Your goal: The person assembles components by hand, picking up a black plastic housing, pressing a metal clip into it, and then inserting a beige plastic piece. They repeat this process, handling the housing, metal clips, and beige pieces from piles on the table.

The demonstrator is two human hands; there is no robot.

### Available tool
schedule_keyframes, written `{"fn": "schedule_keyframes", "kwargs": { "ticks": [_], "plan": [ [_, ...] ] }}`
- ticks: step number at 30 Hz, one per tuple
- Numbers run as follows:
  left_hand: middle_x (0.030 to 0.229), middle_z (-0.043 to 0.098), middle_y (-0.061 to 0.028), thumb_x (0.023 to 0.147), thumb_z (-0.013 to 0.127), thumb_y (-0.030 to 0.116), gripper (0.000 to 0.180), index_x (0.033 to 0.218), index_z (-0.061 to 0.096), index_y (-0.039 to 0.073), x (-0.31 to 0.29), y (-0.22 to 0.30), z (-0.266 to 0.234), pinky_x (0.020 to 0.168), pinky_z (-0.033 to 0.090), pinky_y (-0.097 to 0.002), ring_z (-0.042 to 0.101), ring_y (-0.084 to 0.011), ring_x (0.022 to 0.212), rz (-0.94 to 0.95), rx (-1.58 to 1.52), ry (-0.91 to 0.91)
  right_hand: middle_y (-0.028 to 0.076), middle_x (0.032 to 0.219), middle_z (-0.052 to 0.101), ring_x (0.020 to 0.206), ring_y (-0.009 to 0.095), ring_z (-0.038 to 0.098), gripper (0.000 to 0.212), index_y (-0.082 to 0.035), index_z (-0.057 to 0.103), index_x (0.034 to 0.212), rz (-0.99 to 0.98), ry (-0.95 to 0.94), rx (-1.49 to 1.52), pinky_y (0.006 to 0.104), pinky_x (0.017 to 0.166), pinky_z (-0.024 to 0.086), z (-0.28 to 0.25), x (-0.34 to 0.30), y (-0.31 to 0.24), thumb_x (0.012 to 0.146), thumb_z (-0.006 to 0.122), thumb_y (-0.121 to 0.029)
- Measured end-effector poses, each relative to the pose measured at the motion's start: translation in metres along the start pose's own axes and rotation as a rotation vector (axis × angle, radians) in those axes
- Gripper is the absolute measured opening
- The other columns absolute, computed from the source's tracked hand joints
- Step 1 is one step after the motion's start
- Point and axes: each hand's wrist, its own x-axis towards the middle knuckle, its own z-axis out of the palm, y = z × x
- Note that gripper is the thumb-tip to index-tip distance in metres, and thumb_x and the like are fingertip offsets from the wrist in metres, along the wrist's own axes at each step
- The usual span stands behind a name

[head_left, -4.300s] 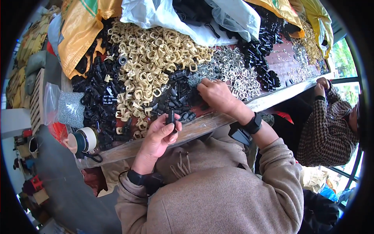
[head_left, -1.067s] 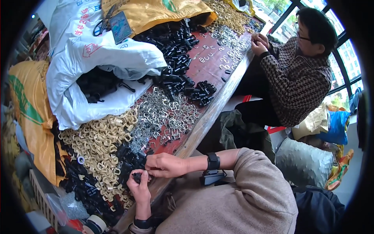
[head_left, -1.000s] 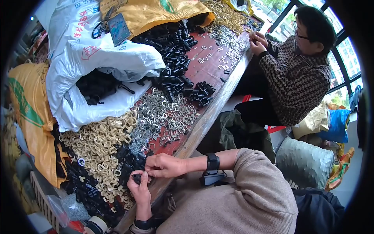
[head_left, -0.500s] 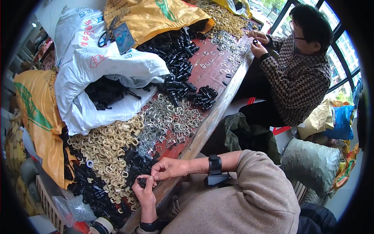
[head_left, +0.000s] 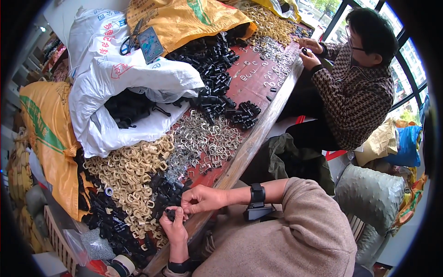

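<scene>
My left hand [head_left: 175, 231] is closed around a small black plastic part [head_left: 170, 214], held upright over the table's wooden front edge. Against it, the fingertips of my right hand [head_left: 203, 199] are pinched together; whatever lies between them is too small to make out. Close to both hands spreads a heap of black plastic pieces [head_left: 162, 190]. Left of that is a pile of beige plastic buckles [head_left: 131, 177]. Shiny U-shaped metal clips [head_left: 212, 141] lie scattered beyond my right hand, next to a patch of small silvery pieces [head_left: 176, 166].
A white woven sack [head_left: 92, 124] gapes open with black parts inside. Orange sacks [head_left: 184, 23] lie behind and at the left. Scissors [head_left: 131, 40] rest on the sacks. Across the table edge [head_left: 249, 147], a co-worker [head_left: 353, 87] handles a small black part. A tape roll [head_left: 122, 264] sits at lower left.
The view has shifted slightly. Both my hands stay together at the black part, with only a slight change in the fingers. The co-worker's hands have moved a little.
</scene>
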Motion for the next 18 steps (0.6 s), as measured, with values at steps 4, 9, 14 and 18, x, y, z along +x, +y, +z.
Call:
{"fn": "schedule_keyframes", "kwargs": {
  "ticks": [4,9,14,18],
  "plan": [
    [0.059,0.050,-0.0021,0.077,0.060,0.011,0.013,0.072,0.051,0.002,0.002,0.001,0.000,0.048,0.037,-0.0196,0.046,-0.0088,0.051,0.011,0.007,-0.030,-0.002,0.067,0.054,0.062,0.005,0.045,0.019,-0.001,0.055,0.076,0.134,-0.055,0.345,0.0234,0.056,0.037,0.001,0.000,0.010,0.083,0.053,-0.019],
    [0.058,0.050,-0.0021,0.077,0.060,0.011,0.014,0.072,0.051,0.001,0.006,0.003,-0.001,0.048,0.037,-0.0197,0.046,-0.0086,0.050,0.013,0.029,-0.066,-0.004,0.064,0.053,0.055,0.002,0.040,0.020,-0.004,0.055,0.075,0.237,-0.034,0.414,0.0186,0.049,0.032,0.001,0.003,0.015,0.083,0.053,-0.022],
    [0.057,0.050,-0.0019,0.078,0.060,0.011,0.014,0.072,0.051,0.001,0.010,0.004,0.001,0.048,0.037,-0.0195,0.046,-0.0082,0.049,0.006,0.047,-0.046,-0.005,0.067,0.049,0.064,0.003,0.041,0.021,-0.002,0.054,0.077,0.247,-0.058,0.390,0.0195,0.057,0.035,-0.005,0.004,0.010,0.084,0.052,-0.022],
    [0.057,0.050,-0.0018,0.078,0.059,0.010,0.014,0.071,0.051,0.001,0.012,0.004,0.004,0.047,0.037,-0.0191,0.046,-0.0078,0.049,0.032,0.084,-0.009,-0.004,0.069,0.049,0.065,0.004,0.041,0.021,-0.002,0.053,0.077,0.143,-0.015,0.372,0.0211,0.057,0.036,-0.004,0.005,0.008,0.084,0.053,-0.022]
  ]
}}
